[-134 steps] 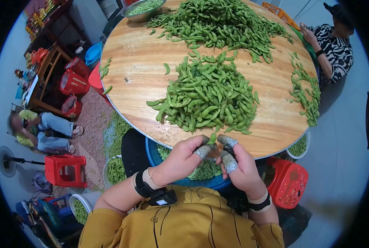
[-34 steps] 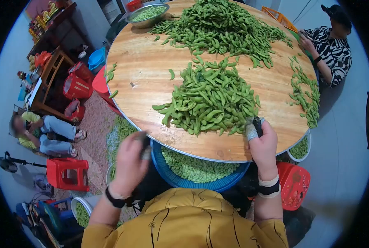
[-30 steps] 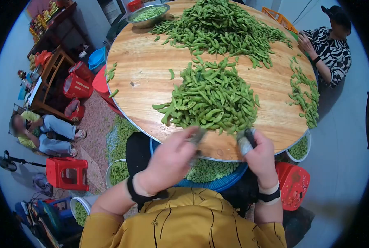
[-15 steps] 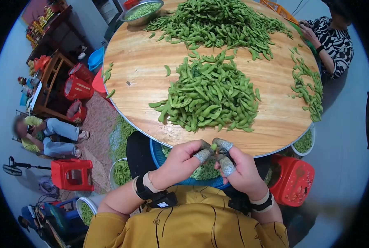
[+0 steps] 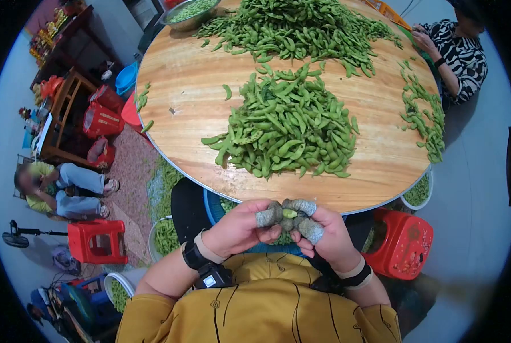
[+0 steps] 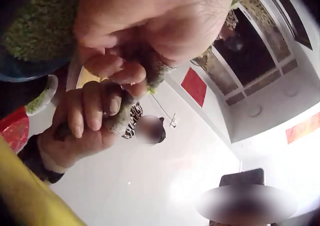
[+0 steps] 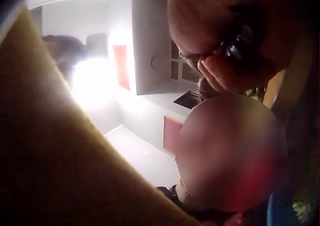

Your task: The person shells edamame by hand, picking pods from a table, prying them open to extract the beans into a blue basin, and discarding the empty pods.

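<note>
Left hand [image 5: 236,228] and right hand [image 5: 331,240] pinch a green pod [image 5: 289,214] between them, apparently mid-shelling; next likely needs a squeeze over the blue basket [image 5: 213,207] below the hands.

1. Everything is carried by a round wooden table [image 5: 181,140], edged with a thin pale rim.
2. Its near middle is covered by a heap of green pods [image 5: 289,128].
3. The far side is covered by a wider pile of pods [image 5: 301,34].
4. A metal bowl [image 5: 180,24] filled with green beans [image 5: 192,10] is set at the far left.
5. Loose pods [image 5: 424,117] are strewn along the right edge.
</note>
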Tool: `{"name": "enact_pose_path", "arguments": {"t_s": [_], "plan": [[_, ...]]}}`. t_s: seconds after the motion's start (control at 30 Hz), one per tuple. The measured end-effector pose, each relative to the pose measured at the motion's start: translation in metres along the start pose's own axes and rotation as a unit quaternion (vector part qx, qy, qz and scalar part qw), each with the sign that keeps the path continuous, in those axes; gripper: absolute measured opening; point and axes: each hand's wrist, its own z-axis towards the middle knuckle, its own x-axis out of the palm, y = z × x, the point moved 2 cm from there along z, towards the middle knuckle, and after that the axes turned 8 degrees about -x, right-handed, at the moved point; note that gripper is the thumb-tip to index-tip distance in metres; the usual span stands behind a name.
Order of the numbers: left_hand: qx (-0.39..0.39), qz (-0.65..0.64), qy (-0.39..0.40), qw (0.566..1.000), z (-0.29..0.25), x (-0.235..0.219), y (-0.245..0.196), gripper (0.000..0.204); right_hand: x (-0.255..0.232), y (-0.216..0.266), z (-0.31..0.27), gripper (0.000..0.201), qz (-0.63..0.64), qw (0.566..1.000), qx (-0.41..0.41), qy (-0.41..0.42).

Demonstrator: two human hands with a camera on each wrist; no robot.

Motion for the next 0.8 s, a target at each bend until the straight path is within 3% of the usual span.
{"name": "enact_pose_path", "arguments": {"t_s": [0.03, 0.07, 0.1, 0.2, 0.33, 0.4, 0.43, 0.47, 0.5, 0.53, 0.57, 0.6, 0.63, 0.7, 0.73, 0.8], "plan": [[-0.029, -0.177, 0.088, 0.980, 0.001, -0.004, 0.006, 0.019, -0.001, -0.006, 0.001, 0.033, 0.001, 1.000, 0.001, 0.000], [-0.026, -0.180, 0.115, 0.977, 0.002, -0.006, 0.009, 0.024, -0.003, -0.012, 0.003, 0.030, -0.131, 0.985, -0.112, 0.007], [-0.028, -0.181, 0.114, 0.977, 0.001, -0.007, 0.009, 0.024, -0.003, -0.014, 0.003, 0.026, -0.259, 0.940, -0.221, 0.013], [-0.057, -0.156, 0.074, 0.983, 0.000, -0.008, 0.008, 0.021, -0.006, -0.009, 0.003, 0.028, -0.314, 0.920, -0.234, 0.006], [-0.090, -0.001, 0.016, 0.996, 0.002, -0.013, 0.006, 0.022, -0.003, 0.006, 0.006, 0.019, -0.360, 0.913, -0.188, 0.031], [-0.102, 0.058, -0.003, 0.993, -0.001, -0.011, 0.005, 0.022, -0.005, -0.003, 0.011, 0.018, -0.543, 0.824, -0.161, 0.018], [0.008, 0.308, -0.087, 0.947, -0.005, -0.003, -0.004, 0.021, -0.005, -0.012, 0.014, 0.018, -0.542, 0.824, -0.161, 0.018], [0.117, 0.533, -0.164, 0.822, -0.010, 0.005, -0.012, 0.020, -0.007, -0.020, 0.017, 0.019, -0.475, 0.857, -0.197, -0.025], [0.118, 0.532, -0.167, 0.822, -0.013, 0.008, -0.012, 0.020, -0.006, -0.022, 0.018, 0.020, -0.405, 0.882, -0.231, -0.065], [0.145, 0.439, -0.161, 0.872, -0.018, 0.010, -0.011, 0.020, -0.006, -0.017, 0.019, 0.018, -0.225, 0.965, -0.121, -0.057], [0.169, 0.341, -0.154, 0.912, -0.022, 0.010, -0.010, 0.021, -0.005, -0.010, 0.018, 0.018, -0.224, 0.966, -0.120, -0.053], [0.175, 0.251, -0.130, 0.943, -0.022, 0.006, -0.007, 0.025, -0.005, -0.007, 0.018, 0.016, -0.072, 0.993, -0.073, -0.051], [0.176, 0.253, -0.132, 0.942, -0.022, 0.005, -0.008, 0.025, -0.004, -0.006, 0.017, 0.015, 0.081, 0.995, -0.023, -0.050], [0.234, 0.339, -0.151, 0.899, -0.021, 0.007, -0.014, 0.027, 0.003, -0.008, 0.018, 0.014, 0.098, 0.995, -0.014, -0.024], [0.295, 0.434, -0.138, 0.840, -0.019, 0.002, -0.011, 0.026, 0.007, -0.011, 0.018, 0.013, 0.094, 0.995, -0.011, -0.019], [0.309, 0.407, -0.151, 0.846, -0.014, 0.002, -0.004, 0.025, 0.006, -0.016, 0.017, 0.012, 0.059, 0.998, -0.012, -0.014]]}}
